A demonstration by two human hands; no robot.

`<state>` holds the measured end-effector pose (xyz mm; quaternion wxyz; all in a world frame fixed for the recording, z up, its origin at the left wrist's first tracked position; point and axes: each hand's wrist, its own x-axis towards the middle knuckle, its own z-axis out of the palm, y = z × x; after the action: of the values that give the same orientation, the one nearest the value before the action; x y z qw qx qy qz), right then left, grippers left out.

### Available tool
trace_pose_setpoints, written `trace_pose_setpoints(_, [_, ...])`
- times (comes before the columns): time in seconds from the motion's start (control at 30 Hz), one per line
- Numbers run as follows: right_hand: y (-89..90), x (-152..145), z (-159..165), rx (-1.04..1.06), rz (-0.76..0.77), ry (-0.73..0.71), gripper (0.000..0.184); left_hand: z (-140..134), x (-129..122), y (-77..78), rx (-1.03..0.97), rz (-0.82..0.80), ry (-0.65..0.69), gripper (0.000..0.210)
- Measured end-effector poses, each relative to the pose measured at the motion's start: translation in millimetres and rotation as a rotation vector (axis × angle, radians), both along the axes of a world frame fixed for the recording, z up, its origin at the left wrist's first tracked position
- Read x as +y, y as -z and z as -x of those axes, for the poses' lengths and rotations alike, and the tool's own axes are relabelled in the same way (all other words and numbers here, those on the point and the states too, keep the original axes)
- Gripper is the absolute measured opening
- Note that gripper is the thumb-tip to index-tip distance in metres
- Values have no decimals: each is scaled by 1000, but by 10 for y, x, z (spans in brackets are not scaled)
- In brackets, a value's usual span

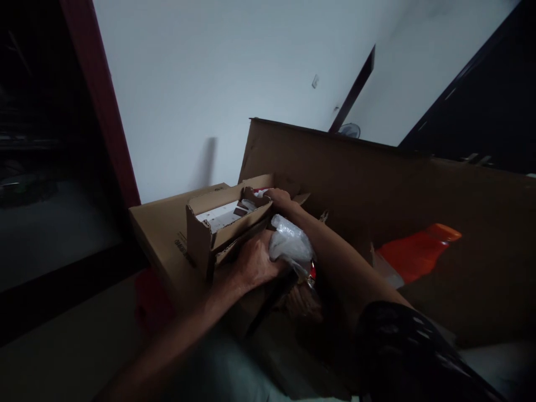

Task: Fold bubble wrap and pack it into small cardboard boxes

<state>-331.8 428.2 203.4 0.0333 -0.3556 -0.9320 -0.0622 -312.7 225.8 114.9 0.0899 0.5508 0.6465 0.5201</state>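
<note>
My left hand point(258, 261) is closed round a clear bubble-wrapped bundle point(292, 241), which sits beside an open cardboard box point(199, 237). What the wrap covers cannot be made out. My right hand point(281, 200) reaches to the far right end of that box, fingers curled at a small white and red thing point(262, 192), partly hidden. Inside the box lies a white carton with dark markings point(220, 216). Below the bundle a bit of shiny red point(312, 271) shows in the shadow.
The open box stands on a larger brown carton point(161, 223). A tall cardboard panel point(335, 162) rises behind my right arm. An orange plastic piece point(419, 254) lies to the right. A pale wall point(209, 84) stands behind, and a dark red post point(104, 106) is at left.
</note>
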Motion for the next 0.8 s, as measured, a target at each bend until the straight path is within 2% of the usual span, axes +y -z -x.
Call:
trace_pose_setpoints(0.07, [-164, -9, -24, 97, -61, 59, 27, 2, 6, 21, 46, -60, -19, 31])
trace_pose_setpoints(0.17, [-479, -100, -202, 258, -175, 109, 33, 0, -11, 31, 176, -245, -110, 43])
trace_pose_setpoints(0.23, [-616, -266, -444, 373, -257, 36, 30, -11, -45, 11, 258, -385, -169, 54])
trace_pose_setpoints(0.3, [-637, -507, -764, 492, -295, -139, 20, -27, -85, -22, 306, -498, -187, 57])
trace_pose_setpoints(0.33, [-613, -636, -935, 529, -263, -240, 16, -34, -102, -39, 312, -535, -179, 57])
trace_pose_setpoints(0.4, [-542, -851, -1242, 490, -10, -445, 15, -42, -123, -60, 286, -550, -104, 55])
trace_pose_setpoints(0.47, [-510, -953, -1420, 413, 296, -532, 22, -39, -125, -60, 226, -491, 42, 51])
trace_pose_setpoints(0.5, [-522, -954, -1438, 412, 387, -521, 26, -36, -119, -53, 196, -452, 107, 49])
trace_pose_setpoints(0.53, [-553, -925, -1402, 442, 406, -485, 28, -33, -111, -45, 172, -419, 154, 46])
trace_pose_setpoints(0.57, [-596, -876, -1315, 478, 362, -439, 29, -30, -101, -36, 153, -392, 179, 44])
trace_pose_setpoints(0.63, [-679, -762, -1010, 443, 169, -358, 27, -27, -83, -22, 127, -366, 178, 41])
trace_pose_setpoints(0.73, [-674, -668, -387, 110, -109, -291, 25, -24, -72, -9, 83, -340, 198, 42])
trace_pose_setpoints(0.8, [-557, -666, -8, -8, -177, -288, 24, -19, -76, -1, 45, -318, 199, 43])
